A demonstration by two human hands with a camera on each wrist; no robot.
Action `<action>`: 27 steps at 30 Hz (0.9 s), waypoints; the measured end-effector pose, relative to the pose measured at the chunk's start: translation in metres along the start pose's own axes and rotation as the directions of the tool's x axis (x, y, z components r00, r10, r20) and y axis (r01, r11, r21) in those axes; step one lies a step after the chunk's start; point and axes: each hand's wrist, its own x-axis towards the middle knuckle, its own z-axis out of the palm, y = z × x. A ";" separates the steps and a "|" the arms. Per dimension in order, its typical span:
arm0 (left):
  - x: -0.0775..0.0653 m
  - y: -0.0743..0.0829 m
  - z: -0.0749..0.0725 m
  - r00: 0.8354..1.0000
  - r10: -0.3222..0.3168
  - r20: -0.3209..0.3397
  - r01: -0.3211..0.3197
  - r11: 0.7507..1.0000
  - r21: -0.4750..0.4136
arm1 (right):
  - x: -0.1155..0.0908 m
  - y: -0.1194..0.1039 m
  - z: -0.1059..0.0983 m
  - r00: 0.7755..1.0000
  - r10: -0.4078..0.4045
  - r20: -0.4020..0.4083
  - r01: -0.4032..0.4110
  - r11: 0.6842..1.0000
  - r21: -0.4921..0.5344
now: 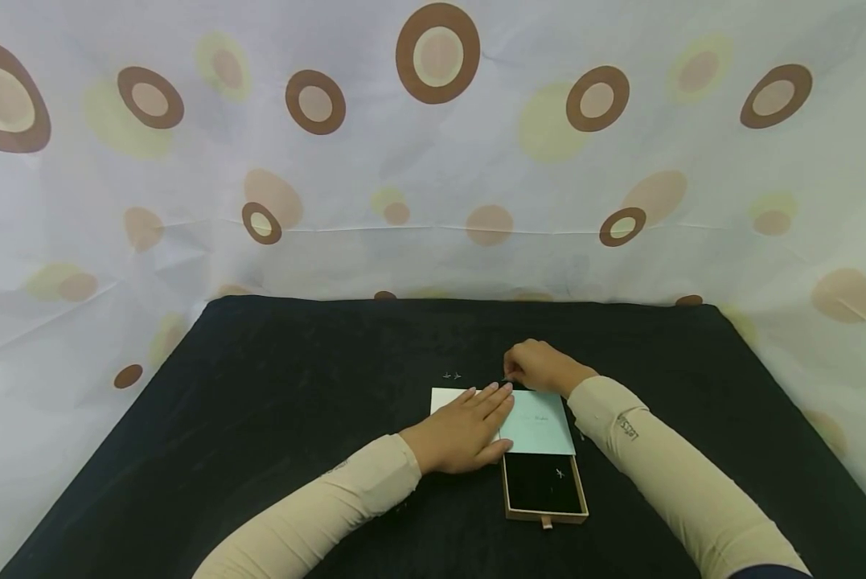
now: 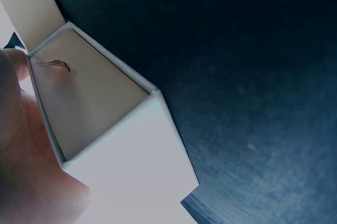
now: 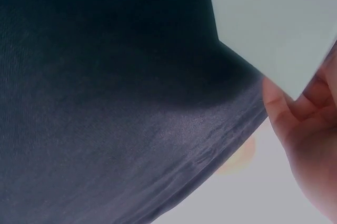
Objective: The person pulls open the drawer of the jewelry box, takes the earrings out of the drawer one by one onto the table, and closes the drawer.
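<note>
My left hand lies with fingers extended over a white panel, its fingertips at the edge of a pale blue box top. From the box's near end a drawer with a dark lining stands pulled out. A small silver jewellery piece sits on that lining. Behind the box, my right hand has its fingers bent down to the cloth, beside a tiny light thing. Whether they pinch it is hidden. In the left wrist view, a white box shows a beige recess with a small pinkish strip.
Two tiny silver pieces lie on the black cloth behind the white panel. A small tab sticks out from the drawer's front. At the back hangs a white curtain with brown and yellow circles.
</note>
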 end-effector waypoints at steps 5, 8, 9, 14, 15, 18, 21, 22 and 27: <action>0.002 0.000 0.001 1.000 0.007 -0.003 -0.007 1.000 0.011 | -0.002 0.001 0.001 1.000 0.019 0.000 -0.019 1.000 0.000; 0.003 0.000 0.001 1.000 0.011 -0.004 -0.011 1.000 0.015 | -0.002 0.001 0.001 1.000 0.023 0.002 -0.023 1.000 -0.001; 0.003 0.000 0.001 1.000 0.012 -0.002 -0.012 1.000 0.013 | -0.003 0.001 0.001 1.000 0.029 0.004 -0.029 1.000 0.002; 0.004 0.001 -0.001 1.000 0.016 0.008 -0.016 1.000 -0.005 | -0.007 0.000 0.000 0.998 0.065 0.001 -0.065 0.998 -0.011; 0.004 0.001 0.000 1.000 0.015 0.010 -0.015 1.000 -0.010 | -0.008 0.000 0.000 0.998 0.067 -0.005 -0.067 0.997 -0.022; 0.004 0.001 0.002 1.000 0.012 0.009 -0.012 1.000 -0.016 | -0.015 -0.002 -0.001 0.995 0.092 -0.031 -0.094 0.994 -0.057; 0.004 0.000 0.003 1.000 0.010 0.001 -0.010 1.000 -0.018 | -0.025 -0.005 -0.004 0.989 0.124 -0.083 -0.132 0.986 -0.102; 0.004 0.000 0.003 1.000 0.010 -0.003 -0.011 1.000 -0.018 | -0.029 -0.006 -0.006 0.985 0.137 -0.107 -0.148 0.983 -0.109; 0.005 0.001 0.003 1.000 0.009 -0.008 -0.010 1.000 -0.027 | -0.054 -0.017 -0.012 0.957 0.143 -0.252 -0.174 0.979 -0.104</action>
